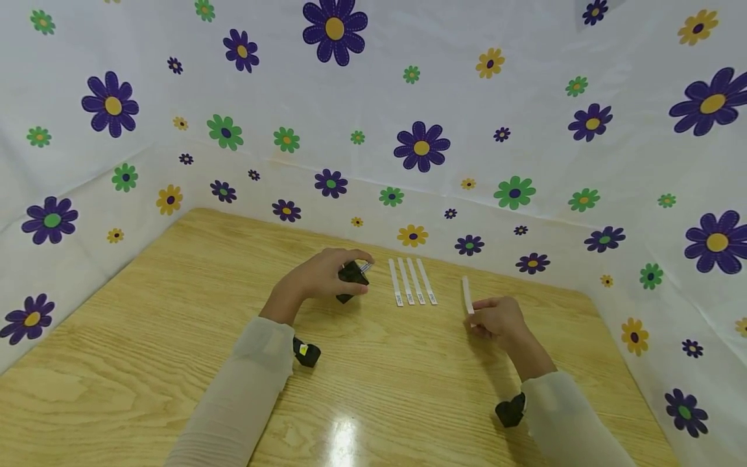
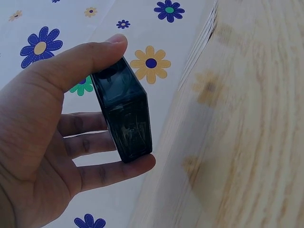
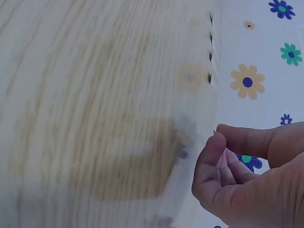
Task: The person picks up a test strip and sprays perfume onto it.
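My left hand [image 1: 315, 277] grips a dark, faceted glass perfume bottle [image 2: 126, 114] above the table. Thumb and fingers span it, and a silvery top shows by the index finger in the head view. To the right, my right hand [image 1: 497, 318] pinches the near end of a white paper test strip [image 1: 467, 293] between thumb and fingertips. Only a sliver of that strip shows in the right wrist view. Between the hands, several similar paper strips [image 1: 394, 280] lie side by side, with small dark print at their near ends.
The wood-grain table [image 1: 397, 383] ends at the back against a white flowered cloth [image 1: 373, 175], which also rises at both sides. Black wrist cameras sit below the left cuff [image 1: 306, 353] and right cuff [image 1: 510, 412].
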Motion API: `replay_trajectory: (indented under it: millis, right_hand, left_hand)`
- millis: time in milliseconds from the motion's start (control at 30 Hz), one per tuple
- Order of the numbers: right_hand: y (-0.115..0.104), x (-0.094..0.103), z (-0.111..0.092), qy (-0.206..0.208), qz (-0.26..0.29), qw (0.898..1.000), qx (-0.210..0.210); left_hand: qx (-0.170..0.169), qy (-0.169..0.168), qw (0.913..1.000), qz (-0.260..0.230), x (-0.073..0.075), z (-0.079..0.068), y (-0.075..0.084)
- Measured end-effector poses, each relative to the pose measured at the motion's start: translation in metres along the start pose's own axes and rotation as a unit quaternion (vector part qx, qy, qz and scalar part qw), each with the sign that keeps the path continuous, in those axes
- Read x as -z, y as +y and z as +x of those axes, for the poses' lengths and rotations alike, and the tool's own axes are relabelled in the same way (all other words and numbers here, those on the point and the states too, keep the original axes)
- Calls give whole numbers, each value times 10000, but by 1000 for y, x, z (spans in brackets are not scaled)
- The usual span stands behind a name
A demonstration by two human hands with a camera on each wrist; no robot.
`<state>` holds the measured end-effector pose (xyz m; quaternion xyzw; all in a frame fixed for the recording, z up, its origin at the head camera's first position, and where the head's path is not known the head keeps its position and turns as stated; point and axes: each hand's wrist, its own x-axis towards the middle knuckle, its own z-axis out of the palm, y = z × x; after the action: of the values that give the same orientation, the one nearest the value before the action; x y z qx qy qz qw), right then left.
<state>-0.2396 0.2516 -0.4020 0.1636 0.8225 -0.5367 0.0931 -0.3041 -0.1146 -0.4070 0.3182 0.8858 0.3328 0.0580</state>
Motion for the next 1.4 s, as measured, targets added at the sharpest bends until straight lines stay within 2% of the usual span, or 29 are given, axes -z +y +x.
replay_trajectory:
  millis: [233, 600, 1400]
  right_hand:
    - [-7, -9, -6, 19, -372, 9992, 171]
    - [-20, -27, -17, -109, -587, 9968, 532]
    - [-40, -71, -32, -523, -462, 9933, 920]
  left_hand:
    - [32, -5, 10000, 59, -1, 0, 0]
    - [24, -21, 10000, 40, -1, -1, 1]
    - [14, -83, 9999, 69, 0, -1, 4]
